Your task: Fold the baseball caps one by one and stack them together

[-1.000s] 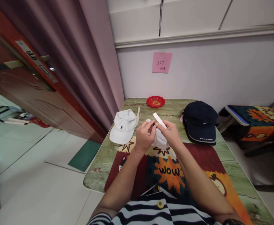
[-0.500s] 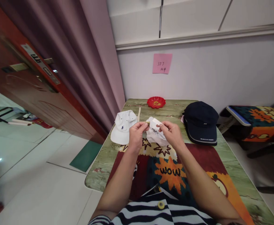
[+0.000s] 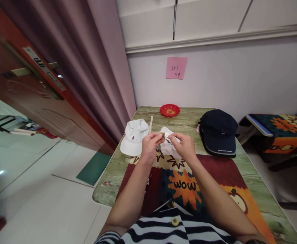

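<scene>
A white cap with dark lettering lies in the middle, behind and below my two hands. My left hand is closed in a pinch on a small brass-coloured buckle. Close beside it, my right hand pinches a white strap, whose end meets the buckle; whether it passes through cannot be made out. To the left sits another white cap with a small dark logo, a pale strap sticking up behind it. A dark navy cap rests at the right.
A red scalloped dish stands at the table's back edge. A colourful mat covers part of the wood-patterned table. A pink note is on the wall. An open door and curtain are at the left.
My right hand has moved slightly left, bringing the strap up to the buckle. The gap between my hands is smaller. The other caps stay put.
</scene>
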`<state>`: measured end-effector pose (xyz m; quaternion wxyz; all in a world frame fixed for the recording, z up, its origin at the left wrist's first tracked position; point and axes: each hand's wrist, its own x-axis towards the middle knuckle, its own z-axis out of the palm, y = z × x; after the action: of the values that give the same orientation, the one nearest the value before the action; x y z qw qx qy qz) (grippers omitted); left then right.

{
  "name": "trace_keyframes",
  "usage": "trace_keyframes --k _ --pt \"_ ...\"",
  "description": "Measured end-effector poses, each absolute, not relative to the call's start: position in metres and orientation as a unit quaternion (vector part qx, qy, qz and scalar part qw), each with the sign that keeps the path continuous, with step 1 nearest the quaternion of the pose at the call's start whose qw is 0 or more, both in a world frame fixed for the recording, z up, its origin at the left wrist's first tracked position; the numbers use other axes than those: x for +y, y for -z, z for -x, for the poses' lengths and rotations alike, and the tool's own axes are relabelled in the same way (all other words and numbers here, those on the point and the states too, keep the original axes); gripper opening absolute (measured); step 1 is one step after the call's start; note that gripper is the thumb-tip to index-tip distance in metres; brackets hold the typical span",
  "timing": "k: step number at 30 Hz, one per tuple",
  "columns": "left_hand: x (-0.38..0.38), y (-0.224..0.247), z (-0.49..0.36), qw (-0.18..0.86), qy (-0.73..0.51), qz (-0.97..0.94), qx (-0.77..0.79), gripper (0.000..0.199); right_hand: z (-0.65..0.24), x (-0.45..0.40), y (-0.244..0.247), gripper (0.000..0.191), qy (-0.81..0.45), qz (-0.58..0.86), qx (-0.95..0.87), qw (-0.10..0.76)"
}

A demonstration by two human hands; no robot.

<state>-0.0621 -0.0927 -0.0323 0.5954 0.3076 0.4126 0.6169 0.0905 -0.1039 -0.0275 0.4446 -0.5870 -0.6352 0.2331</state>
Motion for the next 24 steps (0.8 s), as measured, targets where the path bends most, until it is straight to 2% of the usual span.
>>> trace_keyframes --k 8,18,24 --pt "-0.093 0.034 0.063 0.581 -0.611 -0.343 0.413 0.025 -0.096 -0.103 0.023 0.029 -0.218 0.570 -0.681 0.404" --pt "-0.095 0.031 0.063 0.632 -0.560 -0.334 0.418 0.033 -0.101 -0.096 0.016 0.030 -0.187 0.548 -0.740 0.342" --pt "-0.094 0.030 0.069 0.631 -0.565 -0.329 0.417 0.030 -0.115 -0.097 0.018 0.023 -0.278 0.532 -0.706 0.375"
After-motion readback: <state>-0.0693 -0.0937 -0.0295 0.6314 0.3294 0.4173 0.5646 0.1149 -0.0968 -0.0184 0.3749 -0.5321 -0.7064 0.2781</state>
